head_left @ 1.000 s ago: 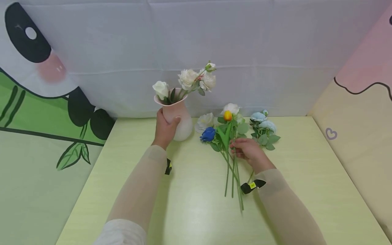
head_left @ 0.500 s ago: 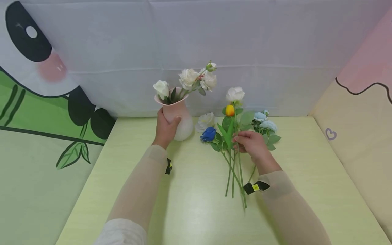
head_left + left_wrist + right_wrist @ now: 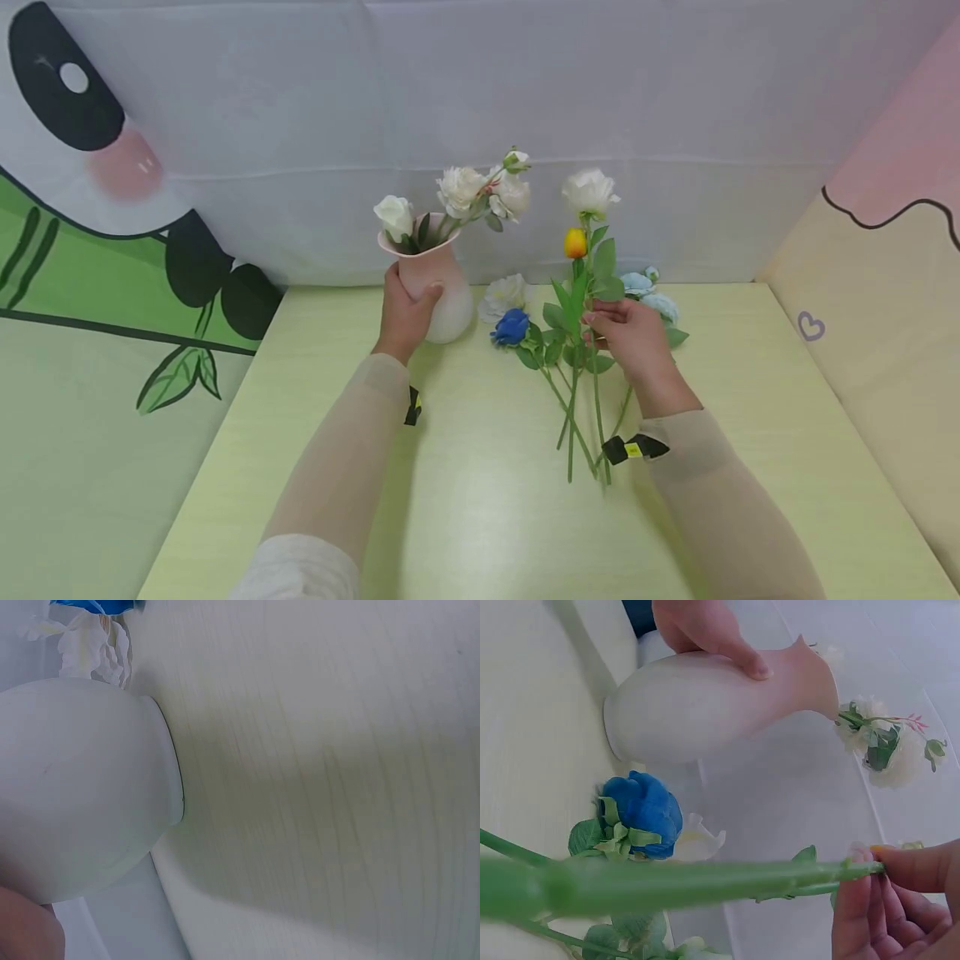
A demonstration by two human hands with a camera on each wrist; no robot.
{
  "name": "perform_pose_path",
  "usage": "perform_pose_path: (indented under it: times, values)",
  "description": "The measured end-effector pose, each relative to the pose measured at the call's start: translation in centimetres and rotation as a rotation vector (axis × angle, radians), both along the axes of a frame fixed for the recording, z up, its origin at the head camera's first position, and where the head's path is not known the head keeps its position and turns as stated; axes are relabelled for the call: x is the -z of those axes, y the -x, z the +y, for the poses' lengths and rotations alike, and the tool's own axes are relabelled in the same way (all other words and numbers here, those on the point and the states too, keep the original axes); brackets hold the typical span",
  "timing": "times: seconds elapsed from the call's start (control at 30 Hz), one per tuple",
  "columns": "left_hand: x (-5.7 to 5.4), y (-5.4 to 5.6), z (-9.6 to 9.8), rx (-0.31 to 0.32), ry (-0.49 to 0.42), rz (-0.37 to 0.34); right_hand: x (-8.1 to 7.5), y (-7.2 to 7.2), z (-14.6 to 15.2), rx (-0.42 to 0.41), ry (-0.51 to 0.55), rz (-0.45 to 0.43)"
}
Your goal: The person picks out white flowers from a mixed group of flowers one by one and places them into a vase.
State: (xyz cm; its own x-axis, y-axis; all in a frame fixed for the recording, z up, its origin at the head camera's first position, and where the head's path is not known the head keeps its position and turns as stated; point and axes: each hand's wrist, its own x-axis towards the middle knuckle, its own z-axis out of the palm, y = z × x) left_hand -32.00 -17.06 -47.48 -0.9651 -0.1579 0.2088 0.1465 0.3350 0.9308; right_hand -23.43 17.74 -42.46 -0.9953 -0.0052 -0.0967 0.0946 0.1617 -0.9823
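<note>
A pale desk (image 3: 480, 517) stands before a grey-white cloth (image 3: 675, 83). The right hand (image 3: 633, 346) pinches the stem of a white flower (image 3: 590, 193), held bloom upward; a tulip (image 3: 575, 243) is close beside it, and whether its stem is also pinched cannot be told. The left hand (image 3: 405, 317) grips the vase (image 3: 452, 307) below its mouth, on the desk. Cream blooms (image 3: 460, 192) and a white rose (image 3: 394, 217) already occupy the vase. Outside it lie a blue rose (image 3: 511, 327), a pale bloom (image 3: 503, 297) and light-blue flowers (image 3: 660, 307); the work appears less than half done.
</note>
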Motion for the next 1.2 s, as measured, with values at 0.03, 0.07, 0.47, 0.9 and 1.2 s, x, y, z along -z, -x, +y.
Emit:
perform_pose_path:
  times: [0.03, 0.07, 0.47, 0.9, 1.2]
  values:
    - [0.0, 0.0, 0.0, 0.001, -0.002, 0.0, -0.2, 0.0, 0.0, -0.004, -0.017, -0.004]
    - [0.0, 0.0, 0.0, 0.002, -0.004, -0.001, -0.3, 0.1, 0.0, -0.008, -0.027, -0.009]
    - [-0.3, 0.2, -0.1, -0.007, 0.021, 0.001, -1.0, 0.5, -0.5, -0.034, -0.025, -0.036]
    - [-0.4, 0.0, 0.3, 0.0, -0.001, -0.012, 0.1, 0.9, 0.2, 0.001, -0.022, -0.053]
    - [0.0, 0.1, 0.1, -0.011, 0.008, -0.018, 0.6, 0.7, 0.1, 0.004, -0.025, -0.041]
